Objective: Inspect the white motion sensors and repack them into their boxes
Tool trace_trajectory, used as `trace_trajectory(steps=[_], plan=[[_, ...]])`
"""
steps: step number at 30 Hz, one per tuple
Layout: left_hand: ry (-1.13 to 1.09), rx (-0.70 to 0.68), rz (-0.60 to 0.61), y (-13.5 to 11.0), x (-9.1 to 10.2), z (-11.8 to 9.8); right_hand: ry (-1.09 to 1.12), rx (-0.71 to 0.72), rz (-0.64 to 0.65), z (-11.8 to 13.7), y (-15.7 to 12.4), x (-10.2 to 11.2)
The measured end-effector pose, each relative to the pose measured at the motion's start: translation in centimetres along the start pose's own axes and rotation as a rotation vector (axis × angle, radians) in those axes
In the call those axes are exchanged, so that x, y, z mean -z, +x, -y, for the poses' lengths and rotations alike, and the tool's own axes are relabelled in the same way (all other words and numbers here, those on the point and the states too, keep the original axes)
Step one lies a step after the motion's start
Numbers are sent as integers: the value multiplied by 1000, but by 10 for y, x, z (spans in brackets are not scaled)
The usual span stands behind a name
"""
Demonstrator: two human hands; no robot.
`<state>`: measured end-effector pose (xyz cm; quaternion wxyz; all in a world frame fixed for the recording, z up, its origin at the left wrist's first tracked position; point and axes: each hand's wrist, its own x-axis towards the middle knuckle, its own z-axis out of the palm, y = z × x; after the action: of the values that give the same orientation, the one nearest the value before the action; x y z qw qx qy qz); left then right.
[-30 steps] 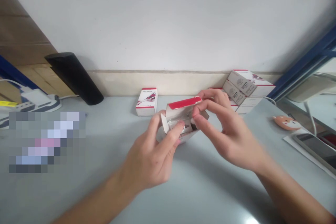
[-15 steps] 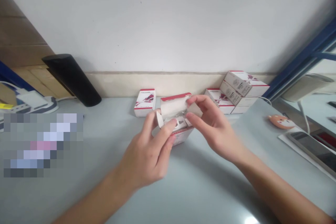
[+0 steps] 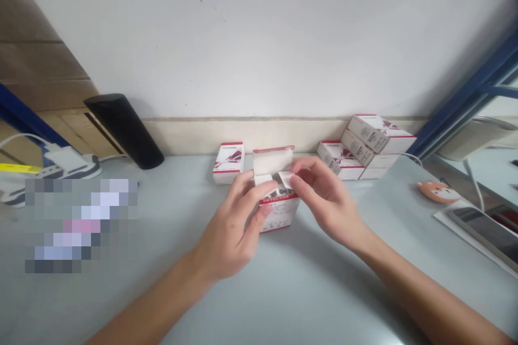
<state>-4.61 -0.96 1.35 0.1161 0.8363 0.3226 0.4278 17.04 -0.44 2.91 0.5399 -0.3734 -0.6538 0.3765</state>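
A small white and red cardboard box (image 3: 280,214) stands upright on the table in front of me, with "DETECTOR" printed along its upper edge. Its lid flap (image 3: 273,161) is raised at the back, and both side flaps lean inward over the opening. My left hand (image 3: 237,223) grips the box's left side, the thumb on the front face and the index finger on the left side flap. With thumb and fingers, my right hand (image 3: 327,202) holds the right side flap (image 3: 286,179). Something pale and partly dark inside the box is mostly hidden by the flaps.
Similar boxes are stacked (image 3: 374,145) against the wall at the right, and one closed box (image 3: 229,163) lies left of centre. A black upright object (image 3: 125,132) and a power strip (image 3: 75,167) are at the left. An orange animal-shaped item (image 3: 437,192) and a phone (image 3: 485,232) lie right.
The side flaps have been folded inward over the opening, covering more of the contents. The box now stands more upright, with more of its front face showing. The view has shifted slightly.
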Motion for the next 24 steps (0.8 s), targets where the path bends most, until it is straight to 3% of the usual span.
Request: trace_trajectory(steps=[3,10,16,20,24], plan=[[5,-26,-14,2,4,0,66,8,-48,-2,0,-2],[-15,-17,1,2,-1,7,-36,113,-6,-5,1,-2],[-246,-48,-206,-5,-17,19,-166,214,-19,0,2,0],[-117,-45,-116,-5,-15,24,-172,238,19,-1,3,7],[-94,-72,-122,-4,-11,26,-235,279,43,0,5,10]])
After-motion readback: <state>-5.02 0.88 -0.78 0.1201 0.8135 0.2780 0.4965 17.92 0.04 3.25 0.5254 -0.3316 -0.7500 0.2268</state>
